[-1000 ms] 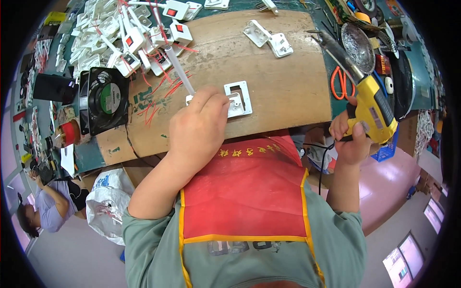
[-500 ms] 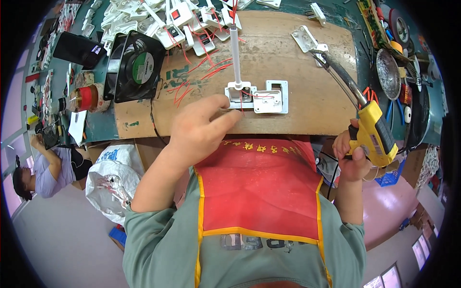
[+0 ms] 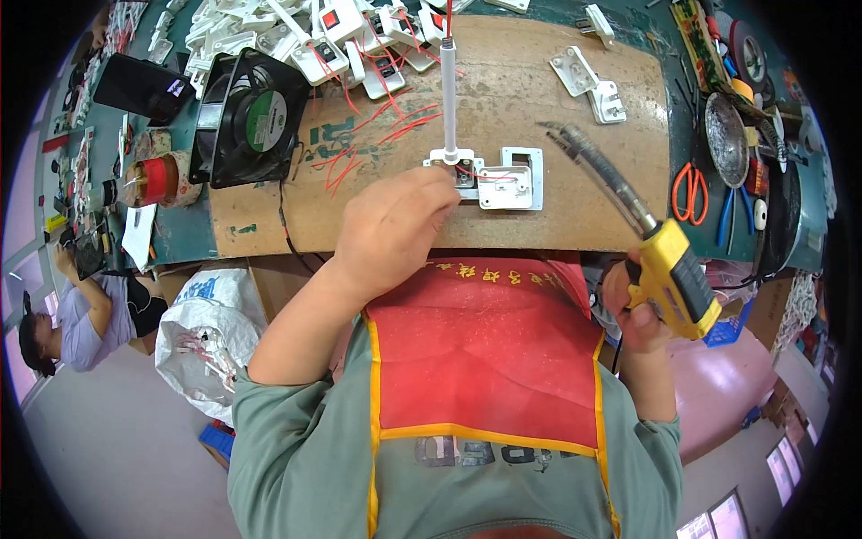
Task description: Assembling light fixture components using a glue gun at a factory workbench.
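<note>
Head view: right hand (image 3: 636,313) grips a soldering gun (image 3: 675,277); left hand (image 3: 397,223) pinches, hold hidden, at a white plastic housing (image 3: 505,192), red wire (image 3: 468,171) laid across it, not yet closed.

Red apron (image 3: 485,377) over grey-green shirt (image 3: 503,503)

The apron has slightly creased cloth, and a yellow-orange border (image 3: 485,437) follows its edge at three, six and nine o'clock. Two narrow straps (image 3: 373,490) of the same colour run from its corners toward five and seven o'clock. Yellow characters (image 3: 489,276) are printed near twelve o'clock. Just outside six o'clock, the shirt bears a worn, dark print (image 3: 476,452). Its sleeves (image 3: 283,431) are short and wrinkled.
</note>
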### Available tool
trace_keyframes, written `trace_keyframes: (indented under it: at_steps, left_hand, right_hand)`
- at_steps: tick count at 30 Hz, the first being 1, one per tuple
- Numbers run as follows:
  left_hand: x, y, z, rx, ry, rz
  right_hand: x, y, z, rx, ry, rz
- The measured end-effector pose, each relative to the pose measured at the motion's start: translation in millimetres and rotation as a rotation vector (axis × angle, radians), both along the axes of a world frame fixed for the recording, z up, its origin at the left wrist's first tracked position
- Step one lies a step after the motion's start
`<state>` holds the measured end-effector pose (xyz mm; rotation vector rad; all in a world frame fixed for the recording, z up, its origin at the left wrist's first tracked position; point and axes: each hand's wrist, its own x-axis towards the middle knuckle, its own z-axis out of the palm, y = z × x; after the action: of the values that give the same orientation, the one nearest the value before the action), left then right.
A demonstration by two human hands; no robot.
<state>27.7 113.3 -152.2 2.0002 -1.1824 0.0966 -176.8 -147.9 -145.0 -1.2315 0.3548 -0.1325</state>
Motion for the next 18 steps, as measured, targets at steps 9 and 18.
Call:
trace_keyframes:
  at_steps: [9, 18]
  left_hand:
    - [-4, -10, -2, -0.104, 0.007, 0.171]
    - [-3, -12, -1, -0.05, -0.017, 0.2]
  right_hand:
    - [-4, 4, -11, -0.6, -0.025, 0.355]
    - [-3, 8, -16, -0.605, 0.0, 0.379]
